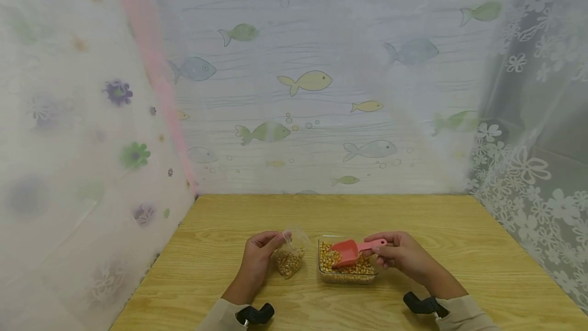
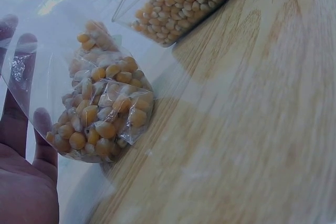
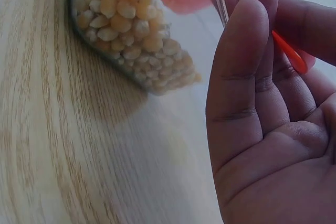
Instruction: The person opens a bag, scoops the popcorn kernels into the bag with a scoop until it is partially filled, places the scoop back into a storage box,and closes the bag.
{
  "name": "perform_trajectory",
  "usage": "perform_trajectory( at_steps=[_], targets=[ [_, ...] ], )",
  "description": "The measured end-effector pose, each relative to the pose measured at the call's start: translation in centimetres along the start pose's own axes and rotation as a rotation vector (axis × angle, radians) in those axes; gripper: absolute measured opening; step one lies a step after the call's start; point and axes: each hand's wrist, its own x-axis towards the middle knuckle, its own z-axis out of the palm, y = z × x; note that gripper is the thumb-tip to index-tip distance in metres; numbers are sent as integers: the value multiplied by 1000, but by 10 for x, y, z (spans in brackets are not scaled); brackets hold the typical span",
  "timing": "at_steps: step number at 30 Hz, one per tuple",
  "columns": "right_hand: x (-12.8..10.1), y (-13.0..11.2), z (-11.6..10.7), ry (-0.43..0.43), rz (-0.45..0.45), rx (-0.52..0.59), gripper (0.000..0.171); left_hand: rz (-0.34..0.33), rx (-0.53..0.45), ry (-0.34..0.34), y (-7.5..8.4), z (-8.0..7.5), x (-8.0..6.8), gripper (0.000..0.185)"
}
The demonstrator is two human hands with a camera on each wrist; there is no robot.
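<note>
A clear plastic bag (image 1: 290,262) with corn kernels in its lower part hangs from my left hand (image 1: 260,253), which pinches it near the top edge. In the left wrist view the bag (image 2: 100,114) shows its kernels bunched at the bottom, close to the wood. To its right stands a rectangular glass container (image 1: 347,278) of corn kernels (image 1: 363,268). My right hand (image 1: 404,255) holds a pink scoop (image 1: 347,253) by its handle, with the scoop's blade resting among the kernels. The right wrist view shows the right hand (image 3: 268,108) beside the container's wall.
The wooden table (image 1: 220,218) carries the bag and container near its middle. Behind it hangs a fish-patterned curtain (image 1: 294,116). Flower-patterned sheets stand at the left (image 1: 92,167) and right. A black wrist mount (image 1: 255,314) is strapped on each sleeve.
</note>
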Motion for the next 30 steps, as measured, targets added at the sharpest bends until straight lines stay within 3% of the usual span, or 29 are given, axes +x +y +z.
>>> perform_trajectory(
  at_steps=[11,20,30],
  targets=[
    [-2,4,-7,0,14,97,44,9,18,-6,-1,0,0,24],
    [-5,-3,-5,-24,-32,136,35,28,11,-23,-2,-2,1,20],
    [-4,-13,-1,-84,-137,209,41,25,-27,-12,-2,-1,0,21]
  ],
)
